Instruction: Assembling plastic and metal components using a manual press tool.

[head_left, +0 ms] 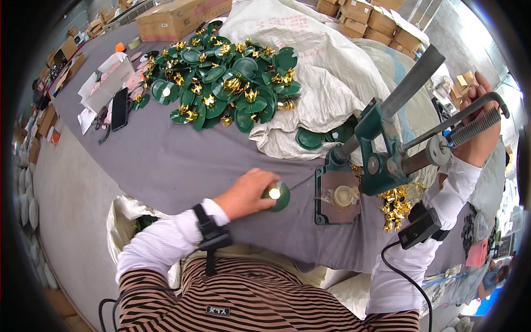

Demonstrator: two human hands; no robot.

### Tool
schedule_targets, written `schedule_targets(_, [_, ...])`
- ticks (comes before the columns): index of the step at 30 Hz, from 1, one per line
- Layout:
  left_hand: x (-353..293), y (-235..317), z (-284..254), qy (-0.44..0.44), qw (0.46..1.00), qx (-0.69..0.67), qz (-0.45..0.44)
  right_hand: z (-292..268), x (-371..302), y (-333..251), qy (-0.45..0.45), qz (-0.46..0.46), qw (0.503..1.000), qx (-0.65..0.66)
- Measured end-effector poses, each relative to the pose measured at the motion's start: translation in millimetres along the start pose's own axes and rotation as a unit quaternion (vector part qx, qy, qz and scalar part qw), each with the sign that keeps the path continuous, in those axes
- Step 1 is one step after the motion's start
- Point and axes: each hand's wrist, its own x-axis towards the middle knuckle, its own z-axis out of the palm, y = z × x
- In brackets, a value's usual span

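Observation:
My left hand (pixel 249 191) pinches a green disc (pixel 284 198) by its left side, just above the grey cloth. A bright, glaring spot marks the disc's middle, with its detail washed out. To its right stands a green hand press (pixel 369 146) with a round pale seat (pixel 343 196) on its base. Up at the right, my right hand (pixel 477 135) is closed about the press's lever end, beside the coil spring (pixel 475 126); the spring and rod partly hide the grip. Loose gold crown-shaped pieces (pixel 394 209) lie right of the press base.
A heap of green discs with gold crowns (pixel 221 83) covers the far table. A white woven sack (pixel 310 55) lies behind the press, with green discs (pixel 310 138) at its mouth. A phone (pixel 119 109), a white box (pixel 108 83) and a cardboard carton (pixel 180 21) sit farther left.

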Motion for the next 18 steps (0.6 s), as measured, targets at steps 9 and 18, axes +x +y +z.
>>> schedule_targets(9, [127,-80,-70,0.273,0.942,0.162,-0.113,-31,29,21,-0.122,0.005,0.990,0.069])
schedule_targets(18, [85,66,37,0.102,0.978,-0.182,0.021,0,-3,0,-0.013,-0.024,0.999,0.034])
